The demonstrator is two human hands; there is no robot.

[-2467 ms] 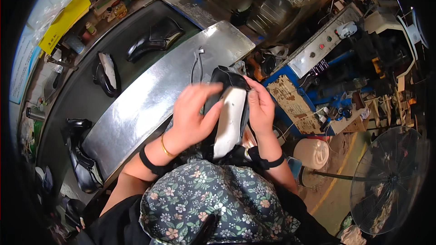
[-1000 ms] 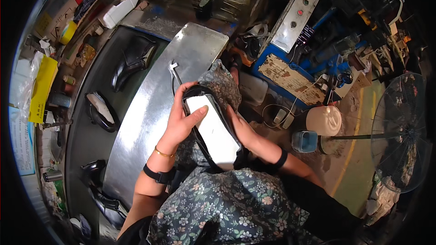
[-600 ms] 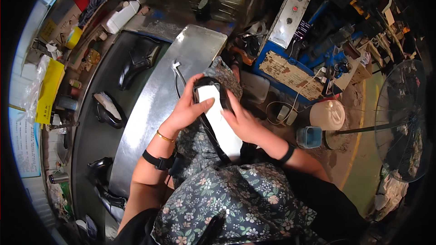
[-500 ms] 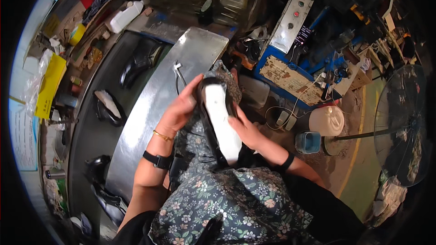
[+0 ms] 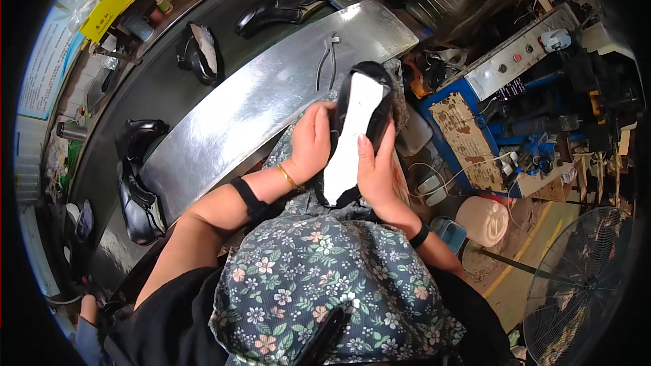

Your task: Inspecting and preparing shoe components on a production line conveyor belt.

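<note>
A black shoe (image 5: 352, 132), its white underside facing up, is held over my lap between both hands. My left hand (image 5: 312, 139) is closed against its left edge with the fingers curled. My right hand (image 5: 378, 173) grips the right side, the thumb lying on the white underside and the other fingers partly hidden along the black upper. Just beyond the shoe, a pair of pincers (image 5: 327, 64) lies on the shiny metal tabletop (image 5: 230, 115).
Several black shoes (image 5: 200, 54) sit on the dark conveyor belt (image 5: 166, 85) to the left. At right stand a blue machine (image 5: 464, 142), a white plastic jug (image 5: 483, 220) and a large fan (image 5: 583, 285). Another person's hand (image 5: 88, 308) shows at lower left.
The view has swung left, so the surroundings sit farther right. The shoe's far end now leans right instead of left. My left hand has slid nearer along its edge.
</note>
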